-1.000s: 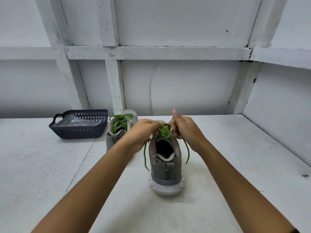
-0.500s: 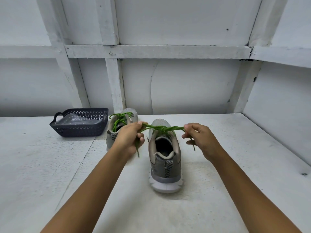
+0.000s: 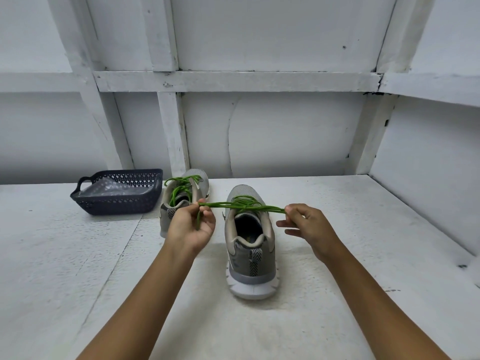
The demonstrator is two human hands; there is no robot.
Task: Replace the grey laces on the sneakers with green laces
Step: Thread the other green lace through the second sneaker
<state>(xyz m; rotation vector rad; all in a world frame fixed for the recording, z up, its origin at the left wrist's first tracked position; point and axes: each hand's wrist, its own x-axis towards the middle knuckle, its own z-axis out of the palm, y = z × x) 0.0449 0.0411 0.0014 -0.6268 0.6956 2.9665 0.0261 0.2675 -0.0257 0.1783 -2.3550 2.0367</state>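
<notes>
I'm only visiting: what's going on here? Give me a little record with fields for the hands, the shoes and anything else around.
left hand: pinches the green lace left of the near sneaker
right hand: pinches the same lace on its right
green lace: stretched taut across the near sneaker's top
basket: dark, left, clear plastic inside
far sneaker: beside basket, laced in green
table: white

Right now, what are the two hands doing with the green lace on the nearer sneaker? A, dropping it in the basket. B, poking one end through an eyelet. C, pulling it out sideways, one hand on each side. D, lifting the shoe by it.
C: the left hand and the right hand each pinch one side of the green lace, which runs taut and level across the top of the nearer sneaker.
</notes>
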